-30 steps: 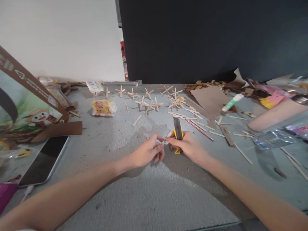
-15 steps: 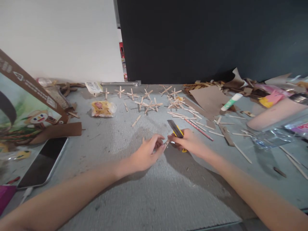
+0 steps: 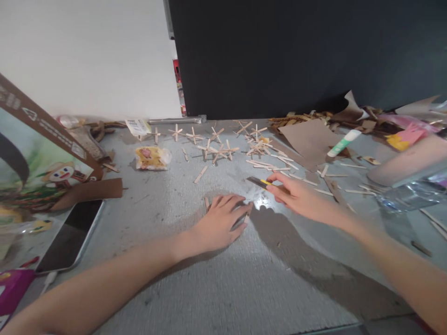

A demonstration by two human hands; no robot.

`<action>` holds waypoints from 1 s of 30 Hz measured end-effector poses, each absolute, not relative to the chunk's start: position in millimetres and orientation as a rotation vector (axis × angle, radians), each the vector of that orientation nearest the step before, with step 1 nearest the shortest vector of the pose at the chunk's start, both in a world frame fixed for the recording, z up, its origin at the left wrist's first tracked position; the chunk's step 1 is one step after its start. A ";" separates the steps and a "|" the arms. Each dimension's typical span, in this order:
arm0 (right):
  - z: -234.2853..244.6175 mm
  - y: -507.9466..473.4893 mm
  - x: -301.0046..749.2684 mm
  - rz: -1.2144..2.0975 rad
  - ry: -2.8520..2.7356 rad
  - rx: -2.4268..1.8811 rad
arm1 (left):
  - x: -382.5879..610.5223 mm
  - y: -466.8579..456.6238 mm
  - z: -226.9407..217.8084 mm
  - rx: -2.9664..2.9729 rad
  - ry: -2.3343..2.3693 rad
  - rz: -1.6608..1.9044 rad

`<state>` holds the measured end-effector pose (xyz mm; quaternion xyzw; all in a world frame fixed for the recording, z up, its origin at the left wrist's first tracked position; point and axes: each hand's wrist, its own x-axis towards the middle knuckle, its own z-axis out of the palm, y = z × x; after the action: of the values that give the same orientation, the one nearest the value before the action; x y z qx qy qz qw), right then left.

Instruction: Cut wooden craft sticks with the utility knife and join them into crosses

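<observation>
My left hand point(image 3: 220, 221) lies palm down on the grey table point(image 3: 223, 279), fingers stretched out over small wooden stick pieces; one short stick point(image 3: 206, 203) shows at its far edge and another stick end point(image 3: 247, 217) pokes out by the fingertips. My right hand point(image 3: 296, 195) hovers just right of it, closed around a yellow and black utility knife point(image 3: 260, 182) whose blade end points left. Beyond both hands lie several glued wooden stick crosses point(image 3: 218, 151) and loose sticks point(image 3: 265, 164).
A phone point(image 3: 71, 235) lies at the left near a printed cardboard box point(image 3: 42, 153). A small yellow packet point(image 3: 152, 157) sits behind. Brown cardboard point(image 3: 310, 139), a glue stick point(image 3: 344, 143), scraps and clear plastic point(image 3: 408, 197) crowd the right side.
My left hand has gone from pinching a stick piece to lying flat on the table. My right hand has lifted away to the right, turning the knife to lie level.
</observation>
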<state>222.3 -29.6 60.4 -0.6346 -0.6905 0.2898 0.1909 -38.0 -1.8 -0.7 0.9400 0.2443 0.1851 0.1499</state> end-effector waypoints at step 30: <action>48.6 -28.0 218.7 0.428 -2.642 -1.477 | -39.2 12.0 6.7 2.535 0.733 0.381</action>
<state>218.7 -28.0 48.6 -0.4828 -0.8634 0.1400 0.0421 -39.2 12.0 6.7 0.9240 0.2672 0.1390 0.2356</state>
